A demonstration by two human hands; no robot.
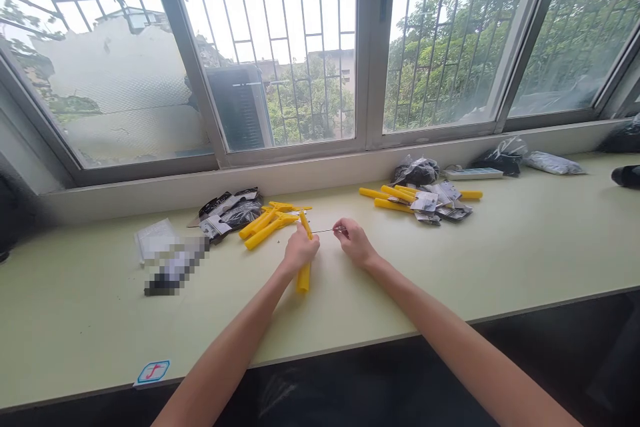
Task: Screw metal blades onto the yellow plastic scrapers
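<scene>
My left hand [301,247] is wrapped round a yellow plastic handle [303,278], whose hollow-looking round end points down toward me. Out from the handle's upper part runs a thin, dark metal rod [324,231], lying almost level. The fingertips of my right hand [354,240] pinch the rod's other end; what shape that end has is hidden. Just left of my left hand lie several more yellow handles [270,227] with forked tops, close together on the table.
A pale green table [390,307] runs below the window. Black plastic packets [240,208] and a clear bag [155,240] lie at left. Yellow tubes [393,205] with labelled packets [443,203] are piled at right. Behind them sits a power strip [473,173].
</scene>
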